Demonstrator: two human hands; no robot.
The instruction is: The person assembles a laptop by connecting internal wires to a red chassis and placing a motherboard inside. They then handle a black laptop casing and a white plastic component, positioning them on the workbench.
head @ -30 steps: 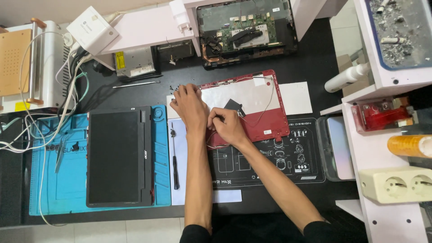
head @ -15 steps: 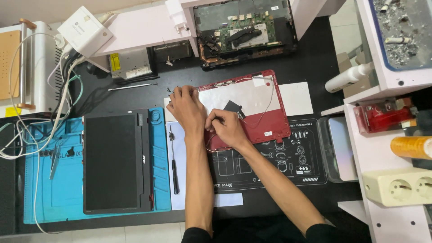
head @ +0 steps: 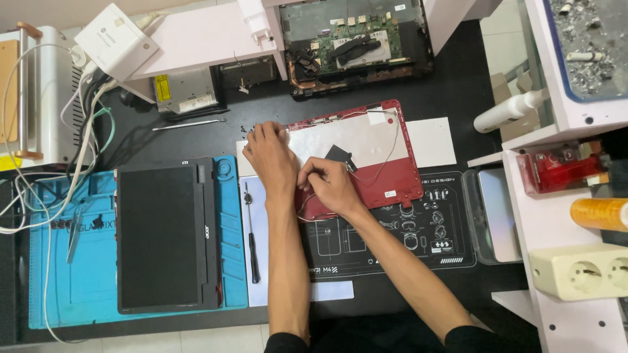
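Red laptop lid (head: 386,176) lies inner face up at the centre of the black desk (head: 471,72), its lower right corner overlapping the dark printed work mat (head: 392,242). All positions below are given relative to this lid.

Well to the left of the lid, the blue repair mat (head: 72,287) carries the detached black screen panel (head: 160,235), which lies flat. Directly behind the lid sits the open laptop base (head: 356,46) with its circuit board exposed. Behind and left of the lid, the white shelf (head: 196,39) stands over a grey drive unit (head: 183,91).

Your left hand (head: 269,157) lies palm down on the lid's left edge, fingers reaching to its far left corner; the fingers are spread flat and not closed on anything. Your right hand (head: 330,186) rests on the lid's lower left area, just beside the left hand. Its fingers are curled in a pinch near the thin cable (head: 392,140) that loops across the lid, but you cannot tell from this view whether the fingertips actually hold the cable.

Just left of the lid, beside your left forearm, a black screwdriver (head: 250,235) lies on a pale sheet. Further behind and left, metal tweezers (head: 188,123) lie on the desk. A small black square patch (head: 339,155) sits on the lid's silver area, just beyond your right hand.
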